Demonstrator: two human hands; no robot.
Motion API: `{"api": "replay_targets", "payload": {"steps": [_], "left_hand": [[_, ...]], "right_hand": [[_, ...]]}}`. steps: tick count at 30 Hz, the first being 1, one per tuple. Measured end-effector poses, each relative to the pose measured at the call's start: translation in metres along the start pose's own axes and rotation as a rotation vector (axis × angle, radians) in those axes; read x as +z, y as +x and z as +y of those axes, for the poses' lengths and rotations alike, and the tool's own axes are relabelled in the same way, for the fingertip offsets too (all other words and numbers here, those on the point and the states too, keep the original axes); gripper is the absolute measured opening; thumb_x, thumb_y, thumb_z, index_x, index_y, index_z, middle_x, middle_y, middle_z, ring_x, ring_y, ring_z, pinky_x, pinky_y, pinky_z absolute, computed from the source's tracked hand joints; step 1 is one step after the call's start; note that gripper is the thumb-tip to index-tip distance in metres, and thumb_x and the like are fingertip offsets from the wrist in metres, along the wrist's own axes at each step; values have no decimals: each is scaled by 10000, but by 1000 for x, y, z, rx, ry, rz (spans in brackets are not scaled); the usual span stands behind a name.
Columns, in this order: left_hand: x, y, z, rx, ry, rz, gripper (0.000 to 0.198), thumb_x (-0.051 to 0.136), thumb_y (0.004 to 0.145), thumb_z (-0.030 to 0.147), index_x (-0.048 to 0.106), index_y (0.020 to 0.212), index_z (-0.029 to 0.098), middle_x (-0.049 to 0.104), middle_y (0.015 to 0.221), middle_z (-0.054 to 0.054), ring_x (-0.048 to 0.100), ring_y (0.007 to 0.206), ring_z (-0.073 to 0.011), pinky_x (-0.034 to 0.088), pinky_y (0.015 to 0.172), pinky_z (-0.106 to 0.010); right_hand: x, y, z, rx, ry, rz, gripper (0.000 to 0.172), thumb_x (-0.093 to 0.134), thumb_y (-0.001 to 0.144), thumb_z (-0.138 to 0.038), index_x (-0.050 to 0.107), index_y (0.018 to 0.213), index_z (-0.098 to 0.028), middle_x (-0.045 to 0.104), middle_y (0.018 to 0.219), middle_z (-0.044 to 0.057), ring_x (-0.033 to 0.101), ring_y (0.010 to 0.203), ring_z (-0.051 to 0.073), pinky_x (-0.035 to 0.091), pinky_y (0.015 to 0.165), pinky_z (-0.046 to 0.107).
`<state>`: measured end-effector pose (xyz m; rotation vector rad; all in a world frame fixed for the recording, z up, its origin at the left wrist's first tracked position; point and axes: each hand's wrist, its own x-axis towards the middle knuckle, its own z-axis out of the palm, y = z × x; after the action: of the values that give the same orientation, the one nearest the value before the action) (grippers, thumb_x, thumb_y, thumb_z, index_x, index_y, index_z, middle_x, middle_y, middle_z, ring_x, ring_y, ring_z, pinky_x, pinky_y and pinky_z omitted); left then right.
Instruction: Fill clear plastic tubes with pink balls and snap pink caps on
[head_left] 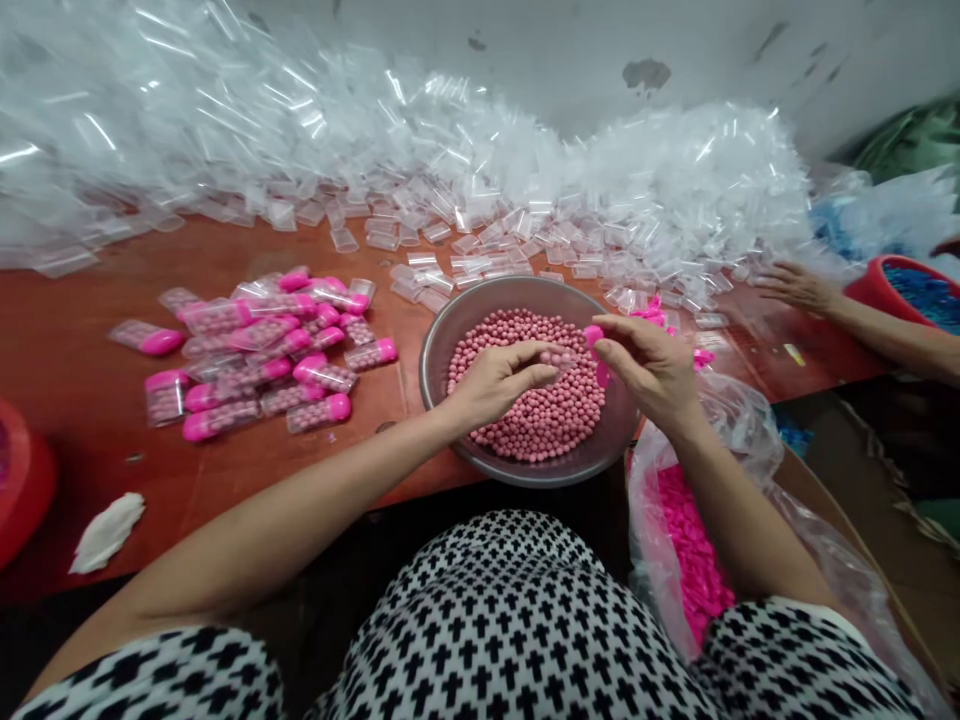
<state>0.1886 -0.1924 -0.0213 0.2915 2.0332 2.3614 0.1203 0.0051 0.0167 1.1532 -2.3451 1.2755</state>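
We are working above the grey bowl (541, 479), where pink beads (525, 405) are lying loose, and we are holding both parts over it. Our left hand (501, 382) is pinching a clear container (556, 358) with beads in it between thumb and fingers, while our right hand (654, 372) is gripping a pink cap (593, 338) at the fingertips, close to the container yet apart from it. Judging by these grips, we are seemingly lining up cap and container. For a clean fit, we should be tilting the container's mouth slightly upward, squaring the cap to it and pressing evenly, without squeezing the thin-looking wall; by staying over the bowl, we should be catching any bead that escapes. Capped containers (262, 350) are lying in a loose pile on the counter (75, 320) to our left, and uncapped clear containers (420, 200) are heaping up beyond the bowl. More pink caps (690, 560) are sitting in a plastic bag (742, 410) at our right, and farther right a co-worker's hand (801, 288) is resting near the heap.
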Motion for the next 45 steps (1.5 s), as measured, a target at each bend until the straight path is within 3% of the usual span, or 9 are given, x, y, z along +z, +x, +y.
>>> {"api": "replay_targets", "payload": {"steps": [5, 13, 22, 25, 30, 32, 35, 38, 45], "left_hand": [[2, -5, 2, 68, 269, -2, 271, 615, 875, 361, 726, 1030, 168, 720, 933, -32, 655, 861, -170, 511, 810, -261], [0, -12, 4, 167, 480, 53, 271, 572, 911, 376, 735, 980, 172, 731, 858, -35, 652, 764, -165, 475, 723, -228], [2, -10, -2, 177, 582, 58, 207, 619, 883, 363, 740, 837, 202, 744, 786, -43, 672, 752, -186, 489, 742, -256], [1, -7, 1, 87, 370, 45, 219, 648, 856, 376, 754, 865, 184, 747, 834, -40, 676, 794, -188, 518, 759, -262], [-4, -3, 5, -46, -55, 133, 370, 743, 783, 421, 761, 1023, 141, 741, 923, -55, 668, 797, -174, 557, 762, -286], [-6, -3, 6, -65, -97, 143, 406, 775, 756, 440, 766, 1027, 138, 741, 918, -60, 670, 816, -182, 562, 781, -302], [-5, -4, 5, 1, -3, 93, 352, 750, 788, 428, 779, 1005, 153, 749, 938, -59, 674, 851, -193, 555, 805, -305], [-2, -5, 4, 100, 143, 31, 263, 691, 843, 373, 788, 983, 172, 758, 930, -53, 677, 870, -200, 543, 837, -309], [-6, -7, -2, 271, 419, 99, 189, 684, 855, 332, 801, 976, 247, 724, 1061, -76, 624, 1050, -236, 458, 987, -364]], "right_hand": [[3, 5, -6, -241, -108, -115, 234, 574, 967, -286, 676, 1167, -219, 749, 1033, 73, 701, 948, 193, 560, 850, 335], [9, -6, -5, -406, -232, -172, 262, 515, 977, -192, 584, 1229, -208, 677, 944, 86, 661, 891, 198, 566, 778, 317], [14, -15, 1, -387, -258, -247, 188, 491, 988, -197, 633, 1112, -182, 675, 897, 98, 650, 829, 199, 562, 754, 318], [13, -10, 4, -257, -84, -208, 203, 557, 968, -264, 679, 1118, -201, 715, 955, 92, 682, 899, 198, 575, 830, 338], [0, -18, 12, 235, 560, -254, 527, 730, 835, -483, 617, 1312, -291, 655, 1339, 77, 692, 1100, 240, 563, 981, 454], [-3, -24, 17, 362, 714, -225, 553, 810, 751, -472, 654, 1253, -299, 664, 1335, 68, 695, 1112, 253, 554, 1000, 484], [-1, -25, 24, 460, 748, -116, 436, 840, 700, -487, 721, 1060, -272, 761, 1085, 45, 737, 974, 244, 592, 932, 472], [5, -14, 20, 499, 798, -116, 489, 831, 656, -588, 721, 984, -243, 763, 971, 51, 738, 937, 246, 607, 889, 449], [14, 5, 2, 728, 1014, -492, 448, 807, 681, -543, 731, 929, -178, 759, 975, 91, 712, 1012, 283, 586, 908, 520]]}}
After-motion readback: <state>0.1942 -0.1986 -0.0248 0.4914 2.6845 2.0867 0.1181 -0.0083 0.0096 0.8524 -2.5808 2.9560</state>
